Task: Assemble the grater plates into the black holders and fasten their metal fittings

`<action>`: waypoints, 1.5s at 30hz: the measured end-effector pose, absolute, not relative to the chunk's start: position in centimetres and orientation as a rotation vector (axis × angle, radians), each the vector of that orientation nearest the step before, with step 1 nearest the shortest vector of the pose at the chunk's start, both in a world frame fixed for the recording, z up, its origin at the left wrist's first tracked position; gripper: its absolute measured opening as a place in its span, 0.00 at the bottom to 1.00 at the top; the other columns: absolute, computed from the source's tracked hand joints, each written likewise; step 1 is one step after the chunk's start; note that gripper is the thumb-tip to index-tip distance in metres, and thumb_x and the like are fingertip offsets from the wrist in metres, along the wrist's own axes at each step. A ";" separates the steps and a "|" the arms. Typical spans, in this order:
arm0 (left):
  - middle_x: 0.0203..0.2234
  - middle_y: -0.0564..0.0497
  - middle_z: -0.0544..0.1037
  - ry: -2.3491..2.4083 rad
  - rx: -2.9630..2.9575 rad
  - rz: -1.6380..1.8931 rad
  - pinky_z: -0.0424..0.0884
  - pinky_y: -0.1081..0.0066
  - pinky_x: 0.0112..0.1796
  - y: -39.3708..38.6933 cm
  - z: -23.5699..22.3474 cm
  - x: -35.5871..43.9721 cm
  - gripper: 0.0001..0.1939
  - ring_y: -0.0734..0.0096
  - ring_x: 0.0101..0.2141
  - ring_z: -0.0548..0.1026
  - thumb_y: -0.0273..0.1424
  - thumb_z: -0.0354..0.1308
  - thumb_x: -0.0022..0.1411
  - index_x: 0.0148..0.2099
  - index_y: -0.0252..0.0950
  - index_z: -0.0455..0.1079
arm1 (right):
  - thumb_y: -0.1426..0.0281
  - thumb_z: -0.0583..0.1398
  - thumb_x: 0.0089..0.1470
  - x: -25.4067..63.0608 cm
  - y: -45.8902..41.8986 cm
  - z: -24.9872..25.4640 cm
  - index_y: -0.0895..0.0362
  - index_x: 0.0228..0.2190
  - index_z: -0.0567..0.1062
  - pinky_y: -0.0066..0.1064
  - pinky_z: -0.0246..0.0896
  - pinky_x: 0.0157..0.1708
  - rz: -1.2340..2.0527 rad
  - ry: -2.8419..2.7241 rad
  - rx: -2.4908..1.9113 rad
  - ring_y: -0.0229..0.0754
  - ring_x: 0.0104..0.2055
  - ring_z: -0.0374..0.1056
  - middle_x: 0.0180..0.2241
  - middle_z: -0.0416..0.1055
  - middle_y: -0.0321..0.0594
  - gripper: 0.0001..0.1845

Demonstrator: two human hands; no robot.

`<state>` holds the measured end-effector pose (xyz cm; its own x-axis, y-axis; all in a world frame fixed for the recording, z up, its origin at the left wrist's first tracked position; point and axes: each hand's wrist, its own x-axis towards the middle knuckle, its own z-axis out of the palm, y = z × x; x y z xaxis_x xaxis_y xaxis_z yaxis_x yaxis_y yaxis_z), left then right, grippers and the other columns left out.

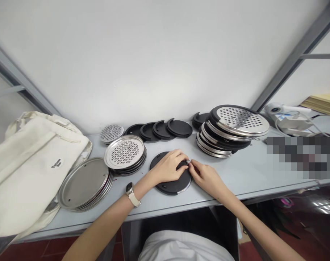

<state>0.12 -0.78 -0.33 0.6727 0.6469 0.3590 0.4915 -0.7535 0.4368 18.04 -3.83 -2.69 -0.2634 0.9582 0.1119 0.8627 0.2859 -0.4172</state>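
Observation:
A black round grater holder (170,186) lies flat on the table in front of me, with a silver plate edge showing at its lower right. My left hand (171,166) lies across its top, thumb and fingertips curled together at the right rim. From the right, my right hand (206,177) pinches a small shiny metal piece (188,162) at that rim, close against the left fingertips. Its exact kind is too small to tell. A white-strapped watch (132,194) is on my left wrist.
Left of the hands stand stacked grater plates (124,152) and plain metal discs (86,181), beside a cream canvas bag (26,174). Black holders (179,128) line the wall. A tall stack of black-rimmed graters (241,119) stands right, near a white corded device (287,116).

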 end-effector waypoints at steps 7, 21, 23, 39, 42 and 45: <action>0.39 0.47 0.68 0.922 2.587 0.732 0.66 0.63 0.47 -0.6 -0.6 0.1 0.09 0.64 0.42 0.68 0.27 0.53 0.61 0.46 0.36 0.63 | 0.63 0.45 0.62 18.4 -3.7 -2.9 0.53 0.29 0.64 0.27 0.47 0.25 0.479 -2.195 -1.555 0.39 0.23 0.65 0.22 0.69 0.35 0.14; 0.39 0.47 0.67 0.920 2.631 0.715 0.66 0.64 0.47 -0.8 -0.6 0.2 0.09 0.64 0.42 0.68 0.27 0.52 0.62 0.46 0.36 0.62 | 0.63 0.48 0.60 18.7 -3.4 -3.6 0.54 0.23 0.57 0.26 0.44 0.23 0.579 -2.115 -1.394 0.34 0.20 0.52 0.18 0.57 0.30 0.15; 0.39 0.47 0.67 0.913 2.634 0.710 0.66 0.64 0.47 -0.8 -0.6 0.2 0.09 0.64 0.43 0.68 0.27 0.52 0.62 0.46 0.35 0.62 | 0.63 0.48 0.60 18.6 -3.4 -3.5 0.54 0.22 0.56 0.26 0.44 0.23 0.582 -2.110 -1.392 0.34 0.20 0.51 0.17 0.56 0.29 0.15; 0.39 0.47 0.66 0.912 2.669 0.682 0.66 0.63 0.46 -0.8 -0.6 0.2 0.06 0.63 0.43 0.67 0.26 0.47 0.65 0.44 0.35 0.62 | 0.65 0.50 0.57 18.7 -3.7 -3.3 0.55 0.20 0.54 0.25 0.43 0.22 0.630 -2.029 -1.356 0.32 0.20 0.47 0.17 0.49 0.28 0.16; 0.38 0.47 0.67 0.943 2.666 0.716 0.66 0.65 0.46 -0.5 -0.6 0.0 0.05 0.64 0.42 0.67 0.25 0.47 0.65 0.42 0.35 0.62 | 0.65 0.49 0.58 18.8 -3.7 -3.3 0.55 0.20 0.52 0.26 0.42 0.22 0.632 -1.955 -1.362 0.32 0.21 0.46 0.18 0.46 0.28 0.16; 0.37 0.48 0.68 0.942 2.660 0.741 0.66 0.65 0.45 -0.3 -0.7 -0.1 0.04 0.65 0.42 0.68 0.25 0.49 0.64 0.42 0.35 0.62 | 0.65 0.49 0.58 19.0 -3.5 -3.5 0.54 0.20 0.51 0.26 0.42 0.23 0.652 -1.890 -1.359 0.33 0.22 0.46 0.19 0.46 0.28 0.17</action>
